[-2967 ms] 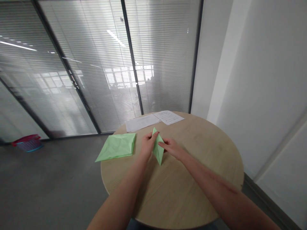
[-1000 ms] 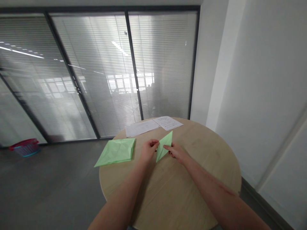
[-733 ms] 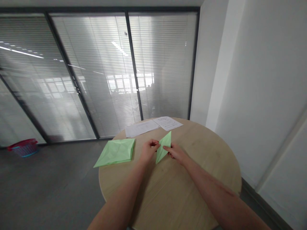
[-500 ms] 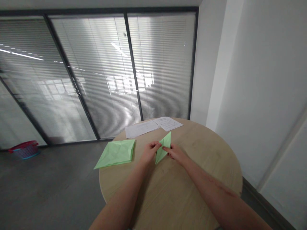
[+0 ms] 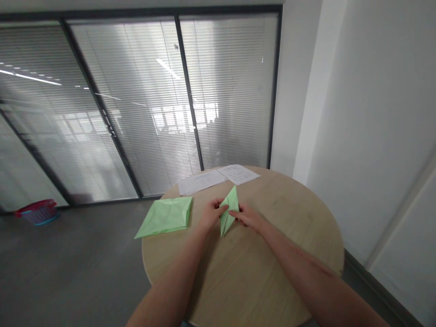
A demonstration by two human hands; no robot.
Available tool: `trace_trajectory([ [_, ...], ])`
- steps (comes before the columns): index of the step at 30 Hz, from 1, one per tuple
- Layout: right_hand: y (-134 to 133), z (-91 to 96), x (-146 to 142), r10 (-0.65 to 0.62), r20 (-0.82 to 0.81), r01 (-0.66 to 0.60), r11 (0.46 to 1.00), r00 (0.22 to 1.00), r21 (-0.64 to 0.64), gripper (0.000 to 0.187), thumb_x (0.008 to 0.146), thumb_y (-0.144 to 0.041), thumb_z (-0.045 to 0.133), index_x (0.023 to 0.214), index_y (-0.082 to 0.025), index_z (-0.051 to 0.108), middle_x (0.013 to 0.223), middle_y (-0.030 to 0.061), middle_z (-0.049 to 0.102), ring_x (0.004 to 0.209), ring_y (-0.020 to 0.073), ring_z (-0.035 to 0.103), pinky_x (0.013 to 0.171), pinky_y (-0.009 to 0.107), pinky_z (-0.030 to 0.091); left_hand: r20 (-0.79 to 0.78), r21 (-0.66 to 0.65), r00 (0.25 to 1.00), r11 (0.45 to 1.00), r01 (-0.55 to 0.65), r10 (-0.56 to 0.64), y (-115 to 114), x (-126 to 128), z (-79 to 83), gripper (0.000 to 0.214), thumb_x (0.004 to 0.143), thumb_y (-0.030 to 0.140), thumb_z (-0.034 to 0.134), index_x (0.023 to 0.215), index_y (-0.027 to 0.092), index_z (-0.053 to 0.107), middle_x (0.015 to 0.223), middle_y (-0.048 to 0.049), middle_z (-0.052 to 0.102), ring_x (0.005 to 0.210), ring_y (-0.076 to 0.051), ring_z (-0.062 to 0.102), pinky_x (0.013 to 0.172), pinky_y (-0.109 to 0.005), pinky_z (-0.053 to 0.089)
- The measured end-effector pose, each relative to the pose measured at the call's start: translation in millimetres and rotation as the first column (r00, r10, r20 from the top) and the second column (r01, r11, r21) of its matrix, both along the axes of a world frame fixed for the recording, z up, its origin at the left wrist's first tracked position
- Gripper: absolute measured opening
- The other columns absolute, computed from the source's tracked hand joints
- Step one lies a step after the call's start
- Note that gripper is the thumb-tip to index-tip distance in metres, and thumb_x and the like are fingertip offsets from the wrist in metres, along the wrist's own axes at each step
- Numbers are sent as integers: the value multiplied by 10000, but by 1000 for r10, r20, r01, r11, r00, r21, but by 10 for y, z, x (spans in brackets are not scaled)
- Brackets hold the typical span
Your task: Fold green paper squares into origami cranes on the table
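A small piece of folded green paper (image 5: 232, 197) is held between my two hands over the round table. It has a narrow diamond shape, with a slit running down its lower part. My left hand (image 5: 213, 211) pinches its left edge, thumb on the front face. From the other side my right hand (image 5: 249, 216) grips the right edge, thumb laid across the middle. The fingers behind the paper are partly hidden. Left of my hands lies a larger creased green sheet (image 5: 166, 215), one pointed corner reaching past the table edge.
The wooden round table (image 5: 272, 263) carries a white sheet (image 5: 200, 181) and a printed page (image 5: 240, 174) at its far side. A red and blue basket (image 5: 38, 212) stands on the floor at left. Glass panels with blinds (image 5: 146, 100) rise behind, a white wall (image 5: 381, 136) at right.
The folded paper has turned more upright, and its front now shows a slit between two flaps. Both hands keep their hold and have shifted only slightly.
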State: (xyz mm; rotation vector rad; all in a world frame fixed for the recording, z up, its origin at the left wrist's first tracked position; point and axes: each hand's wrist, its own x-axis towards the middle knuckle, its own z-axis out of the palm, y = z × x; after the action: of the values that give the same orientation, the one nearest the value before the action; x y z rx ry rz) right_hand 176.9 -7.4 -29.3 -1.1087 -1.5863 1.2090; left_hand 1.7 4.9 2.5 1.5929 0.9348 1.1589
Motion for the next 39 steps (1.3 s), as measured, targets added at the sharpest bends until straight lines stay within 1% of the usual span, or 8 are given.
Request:
trace_trajectory([
  [5, 38, -22, -12, -48, -68, 47, 999, 997, -17, 381, 825, -513, 600, 968, -162, 641, 632, -22, 549, 412, 54, 369, 387, 193, 231, 30, 39, 995, 994, -101, 99, 51, -32, -18, 389, 646, 380, 780, 941, 132, 726, 857, -73, 732, 708, -188, 628, 614, -268, 461],
  [10, 89, -55, -5, -85, -98, 90, 995, 992, 52, 359, 810, -500, 601, 906, -159, 661, 648, -8, 578, 464, 72, 403, 428, 198, 275, -60, -96, 997, 995, 34, -40, 16, -29, -37, 438, 675, 451, 766, 953, 114, 726, 835, -79, 725, 702, -198, 641, 642, -299, 508],
  [12, 102, -67, 2, -91, -104, 100, 991, 990, 85, 341, 802, -493, 607, 870, -164, 666, 658, -3, 589, 495, 83, 427, 452, 203, 297, -96, -119, 994, 992, 44, -56, 0, -20, -45, 412, 689, 457, 755, 907, 108, 737, 803, -80, 722, 699, -201, 641, 662, -310, 517],
  [18, 74, -35, -12, -106, -93, 117, 986, 990, 121, 333, 811, -506, 596, 857, -187, 681, 704, 16, 621, 545, 111, 483, 477, 218, 337, -150, -99, 988, 994, -51, 36, 6, -14, -49, 329, 727, 433, 709, 829, 122, 746, 799, -88, 723, 692, -199, 637, 625, -291, 500],
  [22, 52, -1, -20, -146, -270, 160, 987, 952, 32, 352, 854, -519, 518, 886, -199, 663, 770, 39, 646, 601, 128, 554, 475, 214, 385, -120, -99, 989, 990, -100, 88, 11, -23, -34, 297, 726, 415, 716, 817, 135, 746, 826, -99, 734, 709, -208, 647, 636, -299, 508],
  [25, 53, -1, -3, -109, -346, 116, 993, 932, 1, 360, 832, -523, 551, 903, -187, 661, 821, 53, 662, 649, 133, 581, 502, 215, 418, -90, -109, 992, 989, -97, 87, 4, -25, -24, 301, 722, 418, 725, 829, 137, 750, 847, -106, 739, 724, -215, 655, 637, -303, 513],
  [31, 57, -33, 22, -72, -369, 74, 997, 927, -10, 365, 794, -539, 626, 888, -189, 665, 797, 37, 657, 626, 125, 571, 517, 223, 428, -80, -108, 993, 989, -100, 92, -9, -24, -16, 315, 718, 416, 727, 846, 128, 744, 845, -105, 737, 716, -208, 658, 640, -299, 513],
  [39, 37, -30, -14, 22, -311, -14, 1000, 950, 27, 424, 762, -535, 681, 1007, -189, 673, 877, 47, 693, 694, 157, 626, 600, 258, 478, -139, -76, 987, 993, -90, 78, -3, 10, -38, 317, 727, 416, 700, 814, 115, 745, 751, -87, 715, 655, -192, 629, 614, -289, 499],
])
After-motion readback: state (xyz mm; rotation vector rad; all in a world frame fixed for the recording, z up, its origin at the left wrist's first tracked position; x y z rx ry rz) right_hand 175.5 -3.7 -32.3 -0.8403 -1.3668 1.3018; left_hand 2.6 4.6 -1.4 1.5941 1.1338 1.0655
